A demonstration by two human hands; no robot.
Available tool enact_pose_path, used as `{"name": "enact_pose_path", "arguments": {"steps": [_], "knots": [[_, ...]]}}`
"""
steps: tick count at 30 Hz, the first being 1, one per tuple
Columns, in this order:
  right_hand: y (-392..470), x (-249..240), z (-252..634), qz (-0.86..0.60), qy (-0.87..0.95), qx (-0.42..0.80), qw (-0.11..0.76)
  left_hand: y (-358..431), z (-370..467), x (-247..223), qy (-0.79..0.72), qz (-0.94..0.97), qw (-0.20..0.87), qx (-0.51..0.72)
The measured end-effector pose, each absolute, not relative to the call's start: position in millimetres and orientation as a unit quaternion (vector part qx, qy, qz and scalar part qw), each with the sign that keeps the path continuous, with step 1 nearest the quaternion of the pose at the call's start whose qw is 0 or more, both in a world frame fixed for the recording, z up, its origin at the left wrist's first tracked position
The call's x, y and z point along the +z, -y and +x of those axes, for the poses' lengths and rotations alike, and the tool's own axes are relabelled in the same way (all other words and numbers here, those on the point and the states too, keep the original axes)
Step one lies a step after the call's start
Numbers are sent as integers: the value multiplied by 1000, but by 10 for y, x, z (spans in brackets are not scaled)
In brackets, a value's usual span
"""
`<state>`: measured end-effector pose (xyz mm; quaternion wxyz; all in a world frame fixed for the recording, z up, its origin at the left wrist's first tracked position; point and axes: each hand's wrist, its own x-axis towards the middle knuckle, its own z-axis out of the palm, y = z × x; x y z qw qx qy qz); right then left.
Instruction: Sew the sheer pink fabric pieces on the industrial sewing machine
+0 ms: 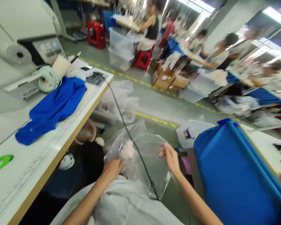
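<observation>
A clear plastic bag (152, 150) spreads low in front of my lap, with a bunched pale cloth (128, 150) inside or behind its film. My left hand (113, 168) is closed at the bag's near left side, its fingertips partly lost in the folds. At the bag's right edge, my right hand (170, 156) has its fingers curled together on the thin film; blur hides the exact grip. A black cable (137, 147) hangs across the bag from the table on the left.
On the white sewing table (67, 137) lie a blue cloth (56, 103) and a green-handled tool (1, 164), beside a sewing machine (18, 18). Blue fabric (231, 175) drapes a table at right. A clear bin (193, 131) stands on the floor. Several people sit farther back.
</observation>
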<state>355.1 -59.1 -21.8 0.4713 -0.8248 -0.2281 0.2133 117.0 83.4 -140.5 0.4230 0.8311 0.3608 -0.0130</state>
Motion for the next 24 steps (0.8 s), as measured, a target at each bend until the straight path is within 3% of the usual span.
{"name": "enact_pose_path", "arguments": {"steps": [8,10,14,16,18,21,24], "knots": [[843,-302,3875,-897,216,183,339,-680,747,-1150,-315,879,358,-25],[820,-273,3906,-925,253,150,242,-666,716,-1072,-329,893,307,16],[730,-228,3900,-902,429,19,-39,-737,703,-1019,-467,858,178,118],[666,-220,3873,-839,533,-24,-106,-826,718,-1021,-540,805,225,101],[562,-220,3821,-768,628,8,-127,-907,755,-1018,-553,766,323,54],[308,-281,3683,-715,675,166,-78,-933,858,-967,-516,711,476,31],[-30,-510,3491,-706,652,275,-19,-845,968,-843,-491,661,563,76]]}}
